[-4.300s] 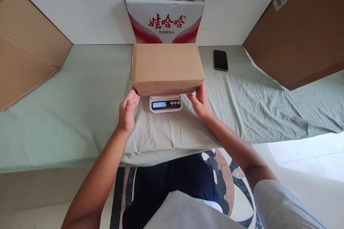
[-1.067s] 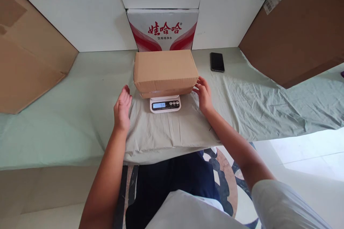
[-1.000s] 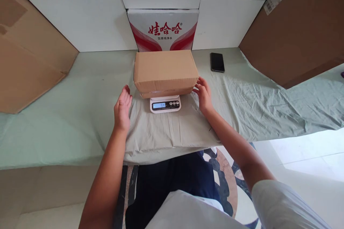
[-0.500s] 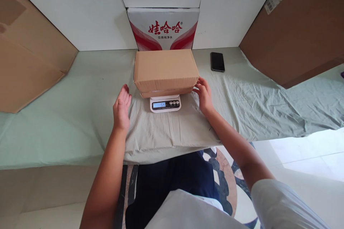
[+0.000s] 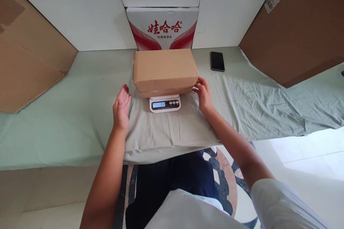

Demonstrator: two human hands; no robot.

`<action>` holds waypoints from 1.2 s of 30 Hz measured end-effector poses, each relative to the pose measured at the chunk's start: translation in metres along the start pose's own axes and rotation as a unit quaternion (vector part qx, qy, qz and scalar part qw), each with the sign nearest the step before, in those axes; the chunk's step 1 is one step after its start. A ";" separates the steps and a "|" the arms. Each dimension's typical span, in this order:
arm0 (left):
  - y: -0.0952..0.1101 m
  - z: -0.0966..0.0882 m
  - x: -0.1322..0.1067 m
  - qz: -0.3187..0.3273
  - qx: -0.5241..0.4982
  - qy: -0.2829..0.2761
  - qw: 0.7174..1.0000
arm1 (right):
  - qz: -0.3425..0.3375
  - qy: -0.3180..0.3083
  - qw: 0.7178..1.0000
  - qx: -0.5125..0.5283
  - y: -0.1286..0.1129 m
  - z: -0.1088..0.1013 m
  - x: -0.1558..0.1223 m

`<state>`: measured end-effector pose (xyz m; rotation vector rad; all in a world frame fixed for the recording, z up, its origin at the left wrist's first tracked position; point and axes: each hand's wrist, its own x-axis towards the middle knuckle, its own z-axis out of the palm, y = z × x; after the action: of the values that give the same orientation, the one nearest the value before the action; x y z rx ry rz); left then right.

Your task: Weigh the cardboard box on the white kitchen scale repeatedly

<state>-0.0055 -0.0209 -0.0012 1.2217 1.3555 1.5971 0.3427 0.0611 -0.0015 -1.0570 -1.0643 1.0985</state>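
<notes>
A brown cardboard box (image 5: 166, 66) rests on a white digital kitchen scale (image 5: 165, 109), covering most of it. Only the scale's front edge shows, with buttons and a lit display that seems to read 54. My left hand (image 5: 122, 109) is open to the left of the box, fingers extended and apart from it. At the box's lower right corner is my right hand (image 5: 203, 94), its fingers spread and curved, holding nothing. Whether its fingertips touch the cardboard I cannot tell.
A black smartphone (image 5: 217, 61) lies right of the box. Behind it stands a white and red printed carton (image 5: 162, 28) against white panels. Large cardboard sheets (image 5: 32, 53) flank the left side and the right (image 5: 298, 32). A pale green cloth (image 5: 80, 114) covers the table.
</notes>
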 end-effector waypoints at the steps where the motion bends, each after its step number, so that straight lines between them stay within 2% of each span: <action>1: -0.001 0.000 0.000 0.001 0.000 -0.001 1.000 | -0.002 -0.002 1.000 -0.001 0.000 0.000 0.000; 13: -0.009 -0.004 0.001 0.004 -0.041 -0.013 0.999 | -0.001 0.001 1.000 -0.005 0.000 0.001 0.000; 18: -0.011 -0.005 0.001 0.019 -0.020 -0.017 0.999 | 0.000 0.002 1.000 -0.006 -0.003 0.002 -0.001; 36: -0.010 -0.003 0.002 0.011 0.002 -0.019 1.000 | 0.005 0.006 1.000 -0.007 -0.007 0.003 -0.002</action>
<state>-0.0094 -0.0182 -0.0111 1.2668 1.3255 1.5801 0.3408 0.0587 0.0057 -1.0809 -1.0597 1.0926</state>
